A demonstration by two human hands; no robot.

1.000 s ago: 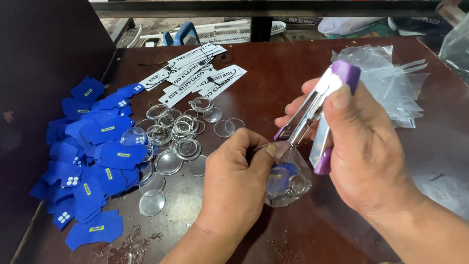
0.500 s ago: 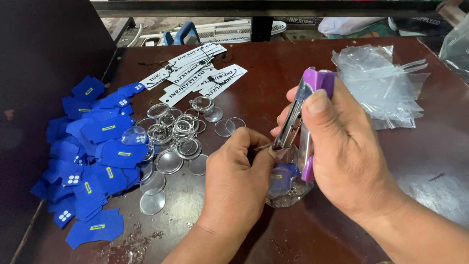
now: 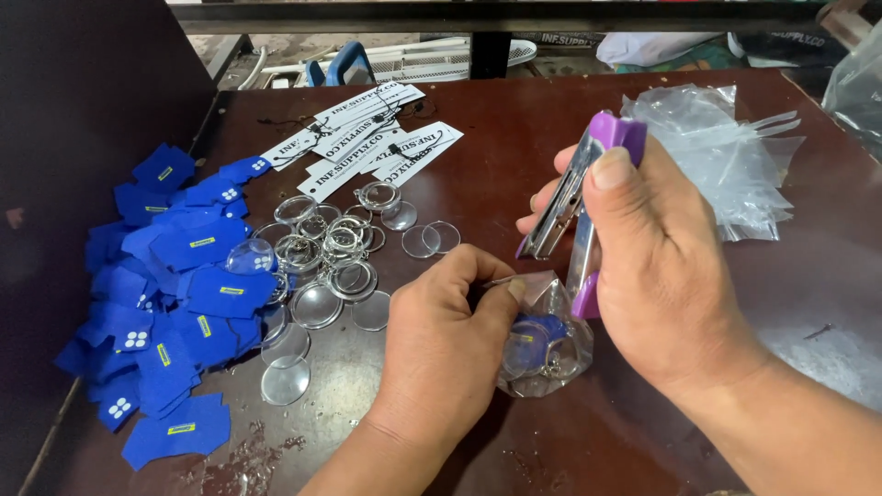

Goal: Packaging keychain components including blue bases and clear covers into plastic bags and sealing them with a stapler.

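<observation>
- My left hand pinches the folded top of a small clear bag, centre frame.
- My right hand clasps a purple stapler, jaws open, just above it.

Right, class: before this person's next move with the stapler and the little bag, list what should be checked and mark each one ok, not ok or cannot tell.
1. Left hand pinches the top of the small clear bag: ok.
2. Bag holds a blue piece and a clear round disc: ok.
3. Right hand grips the purple stapler firmly: ok.
4. Stapler mouth stands open: ok.
5. Bag top lies between the stapler's halves: not ok, the mouth is above it.
6. Bag top folded flat: cannot tell, the left fingers cover it.
</observation>
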